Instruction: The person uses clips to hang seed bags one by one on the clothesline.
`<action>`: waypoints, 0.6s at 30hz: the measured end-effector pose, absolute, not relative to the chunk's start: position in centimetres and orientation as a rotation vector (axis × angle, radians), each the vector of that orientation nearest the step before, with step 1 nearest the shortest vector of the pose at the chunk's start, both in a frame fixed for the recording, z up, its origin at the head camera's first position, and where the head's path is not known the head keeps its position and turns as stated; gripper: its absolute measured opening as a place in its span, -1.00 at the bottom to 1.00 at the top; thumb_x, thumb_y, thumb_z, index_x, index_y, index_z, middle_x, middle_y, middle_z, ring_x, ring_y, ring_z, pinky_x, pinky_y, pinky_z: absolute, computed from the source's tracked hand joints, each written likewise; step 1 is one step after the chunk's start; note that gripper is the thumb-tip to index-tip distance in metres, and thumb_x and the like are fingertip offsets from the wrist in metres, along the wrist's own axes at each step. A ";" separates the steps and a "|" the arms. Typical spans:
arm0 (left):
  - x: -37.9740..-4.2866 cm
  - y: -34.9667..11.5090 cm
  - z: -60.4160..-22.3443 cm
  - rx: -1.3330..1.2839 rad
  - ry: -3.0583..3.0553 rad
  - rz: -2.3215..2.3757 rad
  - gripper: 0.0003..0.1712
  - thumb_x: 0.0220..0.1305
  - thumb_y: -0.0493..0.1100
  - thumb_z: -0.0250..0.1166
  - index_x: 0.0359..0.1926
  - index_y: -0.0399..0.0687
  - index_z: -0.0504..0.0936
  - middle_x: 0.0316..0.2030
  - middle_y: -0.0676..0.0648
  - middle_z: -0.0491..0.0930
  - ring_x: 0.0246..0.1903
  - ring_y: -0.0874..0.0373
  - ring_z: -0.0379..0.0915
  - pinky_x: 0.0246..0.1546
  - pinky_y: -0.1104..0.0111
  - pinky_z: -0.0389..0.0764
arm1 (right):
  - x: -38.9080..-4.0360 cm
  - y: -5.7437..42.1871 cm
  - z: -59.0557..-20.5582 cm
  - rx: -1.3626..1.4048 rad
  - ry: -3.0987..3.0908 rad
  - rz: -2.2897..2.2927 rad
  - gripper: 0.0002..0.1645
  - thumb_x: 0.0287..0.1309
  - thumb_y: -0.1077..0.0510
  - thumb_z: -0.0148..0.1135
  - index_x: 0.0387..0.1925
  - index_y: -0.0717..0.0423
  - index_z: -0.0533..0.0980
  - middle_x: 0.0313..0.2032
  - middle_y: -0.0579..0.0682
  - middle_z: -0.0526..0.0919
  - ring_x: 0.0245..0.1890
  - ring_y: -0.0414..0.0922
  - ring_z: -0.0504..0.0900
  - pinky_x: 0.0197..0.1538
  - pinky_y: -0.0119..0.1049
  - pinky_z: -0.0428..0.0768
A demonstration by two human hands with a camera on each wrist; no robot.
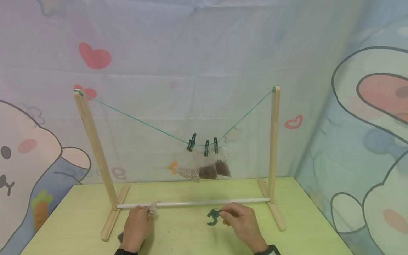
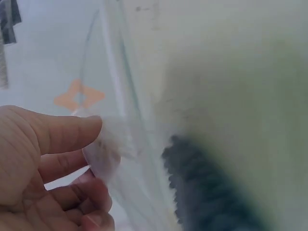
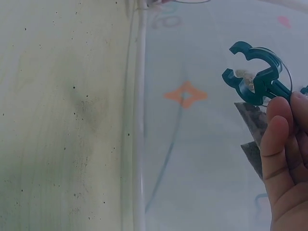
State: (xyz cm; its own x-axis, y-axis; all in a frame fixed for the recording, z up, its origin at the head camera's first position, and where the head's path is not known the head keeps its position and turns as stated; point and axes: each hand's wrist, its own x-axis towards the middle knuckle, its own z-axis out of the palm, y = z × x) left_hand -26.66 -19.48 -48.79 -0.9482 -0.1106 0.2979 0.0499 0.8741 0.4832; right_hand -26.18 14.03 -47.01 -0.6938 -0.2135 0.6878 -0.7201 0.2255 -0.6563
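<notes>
My left hand [image 1: 137, 226] pinches the gathered clear plastic of a small bag [image 2: 103, 154] between thumb and fingers, low over the table's left side. A dark, blurred shape [image 2: 207, 187] shows beside it in the left wrist view; whether it belongs to the bag I cannot tell. In my right hand [image 1: 243, 225] a green plastic clip [image 3: 267, 79] is held by its handles, its curved jaws spread apart with nothing between them. Behind the hands, three dark green clips, one of them the leftmost clip [image 1: 191, 142], hold small clear bags of grainy contents [image 1: 208, 172] on a sagging green cord [image 1: 140, 121].
The cord runs between two wooden posts, left post [image 1: 95, 148] and right post [image 1: 274, 141], on wooden feet. A white rod [image 1: 191, 203] joins them low down, just beyond my hands. The pale yellow-green table [image 1: 178, 241] ends at a printed cloth backdrop [image 1: 153, 46].
</notes>
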 end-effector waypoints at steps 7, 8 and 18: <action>-25.5 -19.5 -46.6 -0.014 -2.727 -0.775 -0.94 0.27 -0.33 0.42 -0.32 -0.27 0.79 -0.53 -0.01 0.59 -0.62 0.21 0.31 -0.64 0.40 0.31 | -26.0 14.0 -46.4 0.883 -1.994 1.451 -0.83 0.14 0.46 0.42 -0.29 0.18 0.69 -0.48 0.06 0.75 -0.60 -0.15 0.69 -0.50 -0.41 0.65; -25.3 -19.5 -46.3 -0.026 -2.735 -0.780 -0.94 0.27 -0.32 0.42 -0.32 -0.26 0.79 -0.53 0.00 0.60 -0.62 0.22 0.32 -0.63 0.40 0.33 | -25.9 14.0 -46.3 0.893 -1.981 1.453 -0.82 0.13 0.47 0.42 -0.28 0.19 0.69 -0.48 0.08 0.74 -0.60 -0.15 0.69 -0.50 -0.41 0.65; -24.3 -19.0 -43.8 -0.121 -2.671 -1.017 -0.94 0.23 -0.30 0.48 -0.26 -0.17 0.84 -0.38 0.00 0.76 -0.50 0.24 0.52 -0.50 0.35 0.55 | -26.1 13.9 -45.1 0.961 -1.827 1.440 -0.74 0.05 0.61 0.38 -0.31 0.26 0.68 -0.47 0.11 0.73 -0.58 -0.15 0.69 -0.47 -0.43 0.66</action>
